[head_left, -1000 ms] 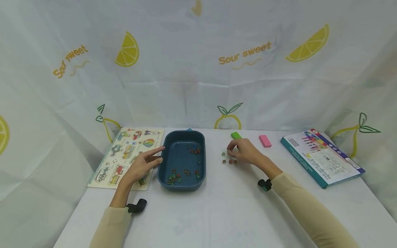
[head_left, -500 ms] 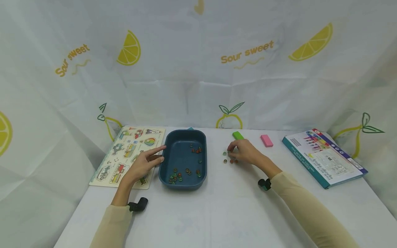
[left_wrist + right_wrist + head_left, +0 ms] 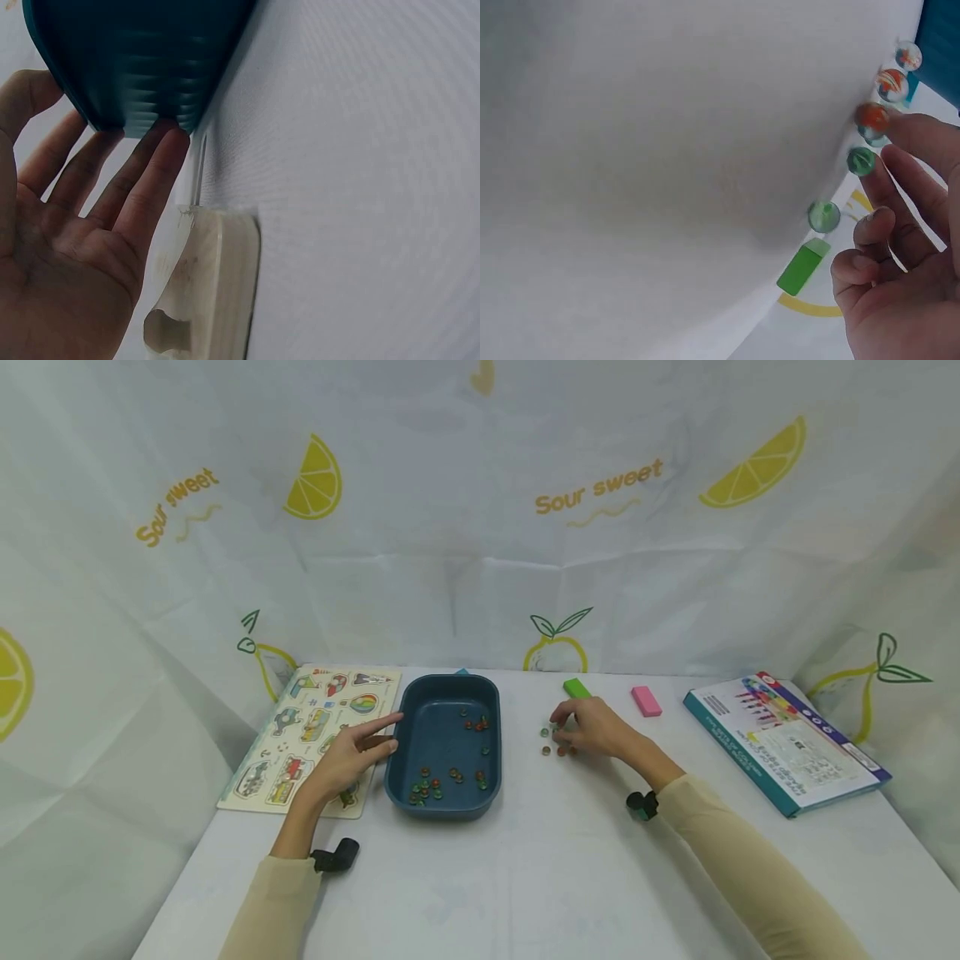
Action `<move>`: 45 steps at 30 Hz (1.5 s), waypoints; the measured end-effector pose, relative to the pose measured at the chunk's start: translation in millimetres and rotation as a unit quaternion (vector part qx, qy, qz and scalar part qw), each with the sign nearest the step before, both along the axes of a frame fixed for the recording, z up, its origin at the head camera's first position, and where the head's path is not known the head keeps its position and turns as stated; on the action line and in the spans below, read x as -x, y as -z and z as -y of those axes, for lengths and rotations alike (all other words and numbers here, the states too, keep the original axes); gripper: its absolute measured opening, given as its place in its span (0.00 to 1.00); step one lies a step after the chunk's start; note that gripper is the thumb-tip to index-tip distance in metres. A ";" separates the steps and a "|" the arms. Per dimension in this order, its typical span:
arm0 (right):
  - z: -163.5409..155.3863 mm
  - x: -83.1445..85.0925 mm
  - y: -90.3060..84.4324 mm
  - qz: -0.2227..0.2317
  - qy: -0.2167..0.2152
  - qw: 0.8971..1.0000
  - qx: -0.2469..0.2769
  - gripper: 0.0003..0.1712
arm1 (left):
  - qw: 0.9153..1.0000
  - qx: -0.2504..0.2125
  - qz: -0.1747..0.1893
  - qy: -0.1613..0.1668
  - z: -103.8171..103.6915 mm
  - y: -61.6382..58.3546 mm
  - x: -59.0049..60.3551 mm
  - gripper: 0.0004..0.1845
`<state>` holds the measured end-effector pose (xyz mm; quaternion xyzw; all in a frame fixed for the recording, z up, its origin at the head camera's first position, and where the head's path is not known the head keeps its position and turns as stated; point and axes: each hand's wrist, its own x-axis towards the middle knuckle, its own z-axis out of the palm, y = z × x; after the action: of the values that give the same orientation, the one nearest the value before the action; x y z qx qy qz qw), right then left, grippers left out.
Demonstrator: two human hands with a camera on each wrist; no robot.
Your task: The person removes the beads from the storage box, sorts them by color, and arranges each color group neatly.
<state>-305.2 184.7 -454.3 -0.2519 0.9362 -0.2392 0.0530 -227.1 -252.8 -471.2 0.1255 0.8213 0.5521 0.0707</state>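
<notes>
- A person sits at a white table [image 3: 540, 877] with both arms in beige sleeves stretched forward.
- The left hand [image 3: 347, 762] lies with fingers straight and relaxed, their tips touching the outer left wall of a dark blue tray [image 3: 405, 758]. It holds nothing. The left wrist view shows the fingers [image 3: 142, 180] against the tray's side.
- The tray stands near the middle of the table and holds a scatter of small glass marbles [image 3: 431, 783], most near its front edge, a few near the far right corner.
- The right hand [image 3: 592, 728] rests on the table just right of the tray, fingers loosely curled over a small group of loose marbles [image 3: 546, 742]. In the right wrist view the fingertips [image 3: 900, 161] sit beside a green marble [image 3: 861, 160] and an orange one [image 3: 872, 116]; whether any marble is pinched cannot be told.
- A green block [image 3: 576, 687] and a pink block [image 3: 646, 701] lie behind the right hand.
- A wooden picture puzzle board [image 3: 300, 735] lies left of the tray, partly under the left hand.
- A boxed set with colourful print [image 3: 787, 739] lies at the far right; its text is too small to read.
- The backdrop cloth [image 3: 480, 527] shows lemons and the words "Sour sweet".
</notes>
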 end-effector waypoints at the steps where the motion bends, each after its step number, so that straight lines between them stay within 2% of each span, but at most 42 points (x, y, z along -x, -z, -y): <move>1: -0.5 0.0 -1.9 -0.002 -0.001 1.000 0.001 0.13 | 1.000 0.000 -0.001 0.000 -0.1 0.1 0.0 0.30; 7: 5.2 0.2 -24.8 -0.043 -0.020 0.998 0.028 0.10 | 1.000 0.001 -0.005 0.002 -0.6 0.3 0.4 0.30; 12: 34.1 0.3 -52.4 -0.081 -0.047 0.994 0.053 0.10 | 1.000 -0.003 -0.006 0.004 -0.3 0.1 0.3 0.30; 16: 70.2 -1.9 -71.0 -0.075 -0.063 0.994 0.056 0.10 | 1.000 -0.006 -0.005 0.006 0.1 1.0 -0.1 0.30; 20: 108.4 1.9 -79.2 -0.049 -0.066 0.996 0.046 0.12 | 1.000 -0.007 -0.001 0.006 0.1 2.5 -0.4 0.30; 24: 144.9 12.2 -77.9 -0.026 -0.047 0.998 0.015 0.12 | 1.000 -0.010 0.002 0.008 0.1 2.3 -0.1 0.30; 27: 168.2 19.5 -70.7 -0.011 -0.007 0.999 -0.045 0.10 | 1.000 -0.014 0.003 0.009 0.4 1.3 0.4 0.30; 29: 180.9 22.5 -64.3 0.006 0.029 0.996 -0.090 0.10 | 1.000 -0.016 0.003 0.010 0.9 0.8 0.7 0.30; 33: 199.1 22.9 -51.7 0.043 0.088 0.985 -0.139 0.14 | 1.000 -0.018 0.002 0.010 1.6 1.4 1.8 0.30; 38: 211.9 17.9 -39.9 0.043 0.100 0.982 -0.151 0.15 | 1.000 -0.017 -0.001 0.010 1.8 -0.2 1.9 0.30; 41: 213.9 15.5 -36.4 0.039 0.105 0.984 -0.135 0.14 | 1.000 -0.018 -0.001 0.012 1.1 -0.8 1.3 0.30; 45: 212.4 20.3 -40.3 0.030 0.082 0.988 -0.125 0.11 | 1.000 -0.019 0.000 0.013 1.2 0.2 1.2 0.30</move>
<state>-325.5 -27.7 -413.9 -0.1585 0.9743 -0.1312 0.0919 -228.3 -254.0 -471.4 0.1374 0.8090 0.5665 0.0749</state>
